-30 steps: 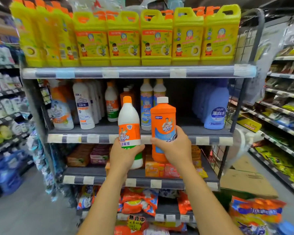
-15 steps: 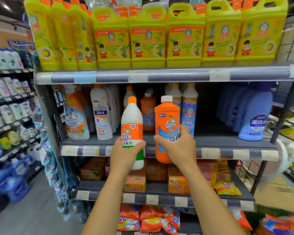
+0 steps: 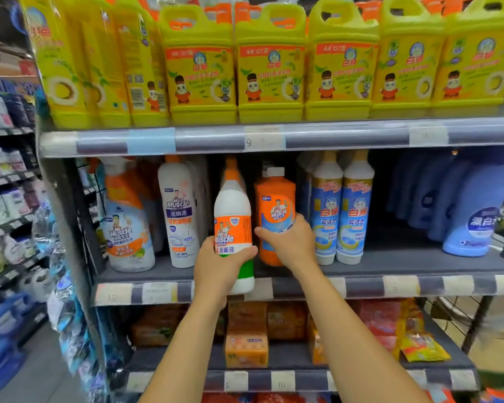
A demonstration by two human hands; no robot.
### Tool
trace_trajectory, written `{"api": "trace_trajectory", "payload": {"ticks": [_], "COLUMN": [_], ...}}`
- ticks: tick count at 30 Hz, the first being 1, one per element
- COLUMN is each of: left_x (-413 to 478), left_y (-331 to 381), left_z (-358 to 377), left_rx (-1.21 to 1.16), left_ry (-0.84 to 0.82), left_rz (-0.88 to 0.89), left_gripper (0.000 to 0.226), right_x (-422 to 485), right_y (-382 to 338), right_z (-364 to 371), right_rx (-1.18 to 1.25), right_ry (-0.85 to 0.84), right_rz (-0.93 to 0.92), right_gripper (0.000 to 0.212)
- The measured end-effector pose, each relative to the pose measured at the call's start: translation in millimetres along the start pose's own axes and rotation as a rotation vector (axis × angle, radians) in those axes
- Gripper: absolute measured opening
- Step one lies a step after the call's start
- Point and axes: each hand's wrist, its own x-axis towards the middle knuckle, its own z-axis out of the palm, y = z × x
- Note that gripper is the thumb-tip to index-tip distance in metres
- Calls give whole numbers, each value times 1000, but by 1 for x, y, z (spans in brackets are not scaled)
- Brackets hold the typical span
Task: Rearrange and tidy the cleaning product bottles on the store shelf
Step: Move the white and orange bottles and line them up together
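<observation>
My left hand (image 3: 218,266) grips a white bottle (image 3: 232,210) with an orange cap and orange label, held upright in front of the middle shelf's edge (image 3: 361,286). My right hand (image 3: 288,242) grips an orange bottle (image 3: 274,205) with a white cap, which stands upright over the middle shelf, between the white bottle and two blue-labelled white bottles (image 3: 342,210). Whether its base touches the shelf board is hidden by my hand. To the left stand a white toilet-cleaner bottle (image 3: 178,216) and a spray bottle (image 3: 127,228).
Yellow detergent jugs (image 3: 271,65) fill the top shelf. Blue bleach bottles (image 3: 472,210) stand at the right of the middle shelf, with bare board beside them. Orange soap packs (image 3: 246,347) lie on the lower shelf. Another stocked shelf (image 3: 6,199) runs along the left aisle.
Both hands have moved forward and up toward the middle shelf. The orange bottle has gone in over the shelf board; the white bottle has risen to the shelf edge. The view has closed in.
</observation>
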Motion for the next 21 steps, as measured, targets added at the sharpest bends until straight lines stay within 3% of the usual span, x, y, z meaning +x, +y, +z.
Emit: {"api": "trace_trajectory", "payload": {"ticks": [5,21], "left_x": [20,70], "left_y": [-4,-13], "left_z": [-4,12], "left_rx": [16,114], "left_ry": [-1,51], "left_rz": [28,104], "left_gripper": [58,69], "right_x": [18,18], "right_y": [16,18], "right_z": [22,31], "right_rx": [-50,-179], "right_ry": [-8,-17], "right_rz": [59,23], "right_gripper": [79,92]}}
